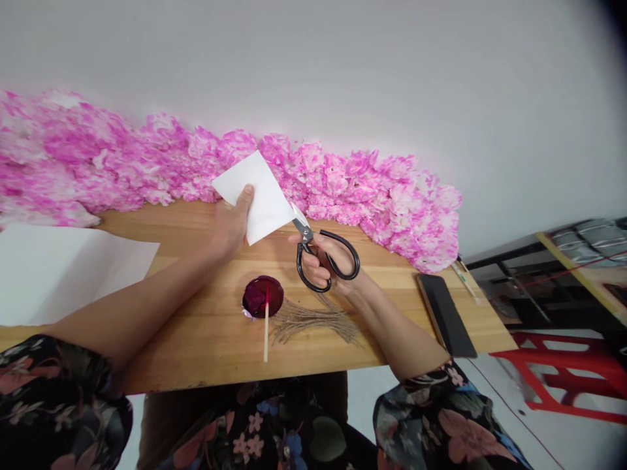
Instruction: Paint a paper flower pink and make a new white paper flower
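Grey wall point(343, 65), wooden table point(196, 346), red stool point(612, 369), pale floor point(578, 444)

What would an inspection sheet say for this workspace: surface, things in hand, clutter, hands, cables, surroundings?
Surface: wooden tabletop.
Things in hand: white paper, one corner at the blades of black-handled scissors; whether they touch is unclear.
Clutter: dark red dish with a pale stick; thin brown stems; phone at right; larger white sheet at left; pink-and-white petals along the back.
Hands: left hand grips the paper, thumb on top; right hand holds the scissors.
Cables: thin cord-like line on the floor, possibly a cable.
Surroundings: grey wall behind; red stool at right.
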A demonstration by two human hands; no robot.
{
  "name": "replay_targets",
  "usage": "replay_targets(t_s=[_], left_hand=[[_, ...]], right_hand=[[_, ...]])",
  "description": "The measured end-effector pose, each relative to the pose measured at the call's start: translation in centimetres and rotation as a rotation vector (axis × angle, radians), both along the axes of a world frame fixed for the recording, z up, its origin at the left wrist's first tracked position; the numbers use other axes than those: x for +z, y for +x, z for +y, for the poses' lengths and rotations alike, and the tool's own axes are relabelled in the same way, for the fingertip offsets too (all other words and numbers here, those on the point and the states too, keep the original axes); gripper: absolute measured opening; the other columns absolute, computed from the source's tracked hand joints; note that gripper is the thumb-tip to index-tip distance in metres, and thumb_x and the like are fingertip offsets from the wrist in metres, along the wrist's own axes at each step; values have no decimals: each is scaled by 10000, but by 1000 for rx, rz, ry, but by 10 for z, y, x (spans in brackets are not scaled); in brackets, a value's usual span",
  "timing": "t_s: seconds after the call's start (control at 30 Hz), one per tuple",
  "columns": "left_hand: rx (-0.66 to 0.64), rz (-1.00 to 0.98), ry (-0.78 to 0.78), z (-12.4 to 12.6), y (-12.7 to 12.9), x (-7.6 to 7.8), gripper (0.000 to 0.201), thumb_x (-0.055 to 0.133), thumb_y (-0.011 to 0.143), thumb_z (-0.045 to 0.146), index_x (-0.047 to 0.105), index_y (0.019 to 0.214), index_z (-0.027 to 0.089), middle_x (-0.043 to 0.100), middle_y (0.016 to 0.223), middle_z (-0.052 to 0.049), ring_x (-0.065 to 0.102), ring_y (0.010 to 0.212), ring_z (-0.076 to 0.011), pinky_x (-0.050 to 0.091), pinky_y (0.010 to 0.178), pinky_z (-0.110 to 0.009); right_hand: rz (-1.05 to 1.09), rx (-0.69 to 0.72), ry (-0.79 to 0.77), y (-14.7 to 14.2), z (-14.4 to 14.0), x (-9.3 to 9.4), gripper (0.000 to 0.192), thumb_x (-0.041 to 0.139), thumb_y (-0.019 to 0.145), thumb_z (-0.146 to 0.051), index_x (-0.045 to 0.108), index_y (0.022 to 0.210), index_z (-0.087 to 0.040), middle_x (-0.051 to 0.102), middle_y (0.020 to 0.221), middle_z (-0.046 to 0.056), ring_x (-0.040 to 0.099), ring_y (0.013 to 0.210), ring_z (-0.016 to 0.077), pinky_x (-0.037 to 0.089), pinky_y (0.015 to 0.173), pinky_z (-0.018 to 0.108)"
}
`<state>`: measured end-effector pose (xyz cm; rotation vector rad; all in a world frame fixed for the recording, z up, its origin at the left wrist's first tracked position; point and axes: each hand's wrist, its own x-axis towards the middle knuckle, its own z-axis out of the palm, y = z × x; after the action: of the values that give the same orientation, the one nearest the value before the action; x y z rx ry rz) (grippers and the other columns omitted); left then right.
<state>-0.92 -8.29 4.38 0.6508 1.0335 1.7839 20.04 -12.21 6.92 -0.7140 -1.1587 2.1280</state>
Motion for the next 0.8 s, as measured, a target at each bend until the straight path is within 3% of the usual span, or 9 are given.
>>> replay_targets(t_s=[0.17, 0.33, 0.5, 0.63, 0.8], left_hand=[[18, 17, -37, 0, 1, 3, 250, 768, 952, 400, 726, 1130, 231, 788, 1316, -99, 720, 1298, -276, 620, 1065, -381], [33, 9, -53, -4, 2, 10, 309, 810, 914, 356, 727, 1192, 249, 799, 1274, -88, 694, 1347, -293, 607, 1109, -416], [-4, 14, -65, -7, 2, 11, 353, 815, 916, 365, 727, 1226, 220, 799, 1271, -106, 702, 1325, -305, 619, 1085, -398], [-30, 33, -89, -11, 3, 12, 403, 809, 924, 351, 709, 1294, 225, 815, 1222, -93, 700, 1325, -304, 623, 1073, -386], [-32, 85, -95, -15, 6, 10, 367, 806, 922, 354, 717, 1242, 196, 803, 1259, -101, 699, 1320, -320, 629, 1064, -376]], right_hand=[[-22, -4, 27, 0, 2, -3, 396, 707, 975, -544, 756, 1097, -170, 455, 606, -113, 268, 386, 20, 553, 469, 199], [-65, 52, 26, 0, 2, -5, 691, 577, 950, -799, 720, 1245, -191, 482, 632, -91, 382, 468, 58, 650, 616, 291], [-72, 77, 64, 1, 1, -2, 814, 544, 914, -867, 699, 1318, -177, 561, 697, -43, 484, 559, 99, 664, 696, 360], [-58, 94, 90, 2, 4, -7, 752, 625, 890, -828, 723, 1250, -175, 588, 709, -34, 470, 552, 97, 652, 660, 339], [-38, 50, 109, 3, 5, -7, 643, 691, 883, -753, 736, 1176, -182, 597, 710, -31, 474, 560, 101, 607, 576, 290]])
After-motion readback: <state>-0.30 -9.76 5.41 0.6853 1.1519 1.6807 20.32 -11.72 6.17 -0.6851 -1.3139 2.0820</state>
